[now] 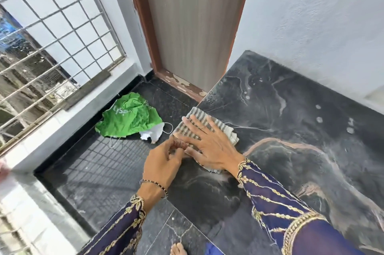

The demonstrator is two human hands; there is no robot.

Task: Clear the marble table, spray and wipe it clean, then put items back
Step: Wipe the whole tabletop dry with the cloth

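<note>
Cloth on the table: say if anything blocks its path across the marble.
Nothing visible does. The right hand lies flat on the cloth at the left edge of the marble table; the slab beyond shows only pale spots. The green bag lies on the floor.

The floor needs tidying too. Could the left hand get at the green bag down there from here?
Probably yes: the left hand is by the table edge, and the green bag lies on open floor just beyond, with nothing between. Bending down looks needed.
</note>
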